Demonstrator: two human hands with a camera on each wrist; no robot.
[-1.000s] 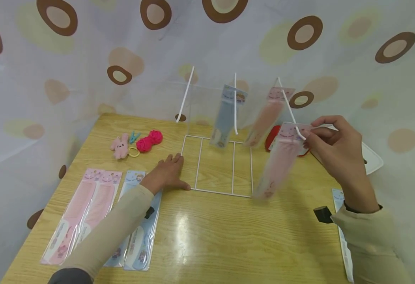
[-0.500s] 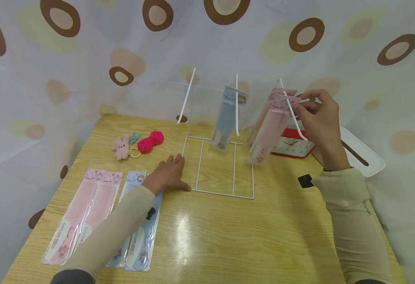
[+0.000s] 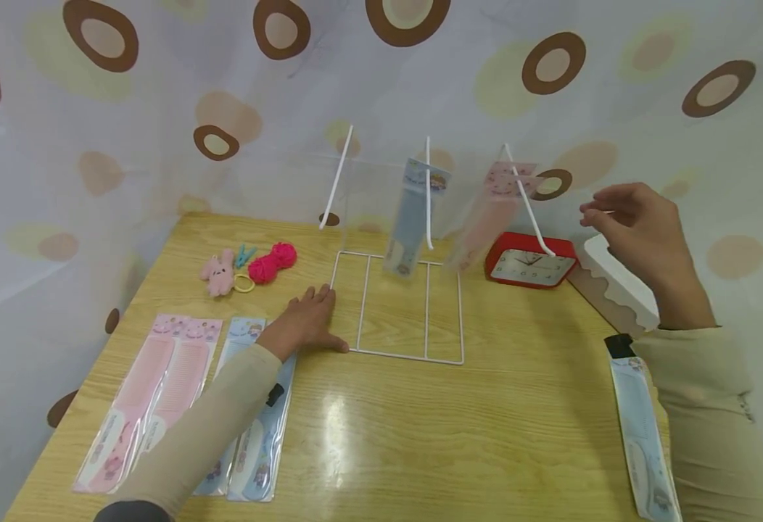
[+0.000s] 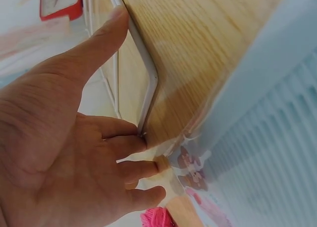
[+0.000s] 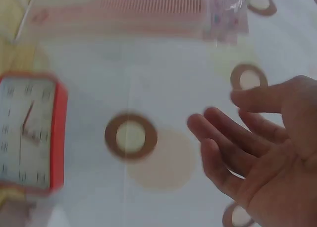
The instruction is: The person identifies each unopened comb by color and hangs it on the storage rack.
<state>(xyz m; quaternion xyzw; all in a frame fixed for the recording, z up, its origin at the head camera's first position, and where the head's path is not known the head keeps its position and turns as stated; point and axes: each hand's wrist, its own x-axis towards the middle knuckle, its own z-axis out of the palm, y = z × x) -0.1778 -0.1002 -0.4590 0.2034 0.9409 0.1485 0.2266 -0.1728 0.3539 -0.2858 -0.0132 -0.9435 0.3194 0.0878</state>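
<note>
My left hand [image 3: 306, 319] rests on the table with thumb and fingertips against the near left corner of a white wire rack's base [image 3: 407, 356]. In the left wrist view its fingers are spread along the wire. Packaged pink combs [image 3: 492, 210] hang overlapping on the rack's right hook [image 3: 531, 210], and a packaged blue comb [image 3: 410, 225] hangs on the middle one. My right hand [image 3: 645, 235] is in the air to the right of the pink combs, fingers loosely bent and holding nothing; the right wrist view shows a gap between it and the packages.
Packaged pink combs [image 3: 182, 370] and blue combs [image 3: 260, 442] lie at left, partly under my left forearm. Another blue comb [image 3: 642, 428] lies at right. A red clock [image 3: 531, 262] and white box [image 3: 619, 279] stand behind. A pink plush [image 3: 220, 274] and hot-pink yarn [image 3: 273, 262] lie back left.
My right hand slid a packaged pink comb back along the right hook, let go and withdrew to the right. That comb now hangs by the other pink one. My left hand stayed put.
</note>
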